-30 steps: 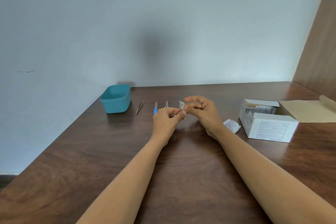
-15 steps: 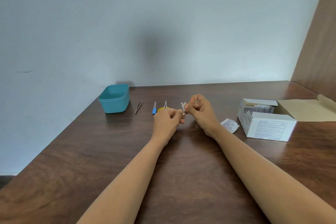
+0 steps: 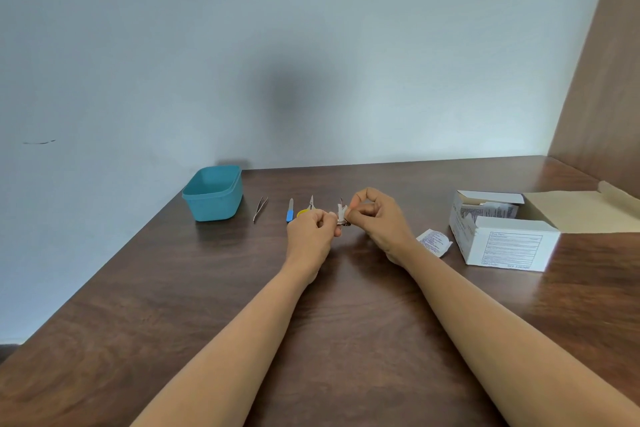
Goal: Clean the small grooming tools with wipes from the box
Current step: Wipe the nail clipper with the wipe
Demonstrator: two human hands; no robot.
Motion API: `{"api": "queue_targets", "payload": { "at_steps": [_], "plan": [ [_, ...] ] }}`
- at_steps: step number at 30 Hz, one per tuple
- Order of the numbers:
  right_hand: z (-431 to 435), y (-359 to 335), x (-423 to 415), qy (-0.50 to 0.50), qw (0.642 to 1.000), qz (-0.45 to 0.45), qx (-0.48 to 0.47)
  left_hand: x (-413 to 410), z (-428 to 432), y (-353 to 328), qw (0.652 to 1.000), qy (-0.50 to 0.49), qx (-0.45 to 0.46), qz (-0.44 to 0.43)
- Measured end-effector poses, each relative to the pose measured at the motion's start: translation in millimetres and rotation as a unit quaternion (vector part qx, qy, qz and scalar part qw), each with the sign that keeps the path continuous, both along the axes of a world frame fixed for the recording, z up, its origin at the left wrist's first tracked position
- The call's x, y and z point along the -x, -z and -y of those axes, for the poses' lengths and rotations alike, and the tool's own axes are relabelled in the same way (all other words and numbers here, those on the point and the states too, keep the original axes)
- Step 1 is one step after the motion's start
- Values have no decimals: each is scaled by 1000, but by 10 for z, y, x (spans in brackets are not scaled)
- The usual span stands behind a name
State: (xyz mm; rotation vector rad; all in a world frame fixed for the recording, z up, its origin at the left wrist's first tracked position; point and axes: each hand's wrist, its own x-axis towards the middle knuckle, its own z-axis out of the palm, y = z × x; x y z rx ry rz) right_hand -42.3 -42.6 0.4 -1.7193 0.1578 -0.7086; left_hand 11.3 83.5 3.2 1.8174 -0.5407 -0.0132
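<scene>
A: Fingers first. Left hand (image 3: 311,236) is curled and pinches a small metal tool (image 3: 344,224). Right hand (image 3: 377,224) pinches the white wipe (image 3: 342,211) against it, mid-scene, low over the table (image 3: 346,322).
B: We can't tell which tool, it's too small. Risks?
A: We'd flag slip. It's tiny damp metal in a fingertip pinch, so a hard rub could pop it out.
B: If it has an edge, we'd add a torn wipe or a nicked fingertip.
A: Going outward, the scissors (image 3: 309,206), file (image 3: 290,211) and tweezers (image 3: 259,209) lie in a row just left of the hands. A dropped tool or a wrist swing could scatter them.
B: The torn packet (image 3: 434,242) and open box (image 3: 509,246) are to the right and the teal tub (image 3: 213,194) is far left. All well apart, low risk.
</scene>
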Motion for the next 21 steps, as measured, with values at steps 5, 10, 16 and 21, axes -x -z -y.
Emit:
{"api": "queue_targets", "payload": {
  "at_steps": [5,10,16,21],
  "plan": [
    [39,-10,13,-18,998,7,-56,-4,-6,-2,1000,0,-12,8],
    [31,-35,33,-42,996,19,-73,4,-9,0,999,7,-27,19],
    [14,1,-6,-32,997,45,-44,10,-12,22,998,28,-30,44],
    [4,-2,-2,-6,998,58,-19,24,-11,6,997,40,-34,53]
  ]
}}
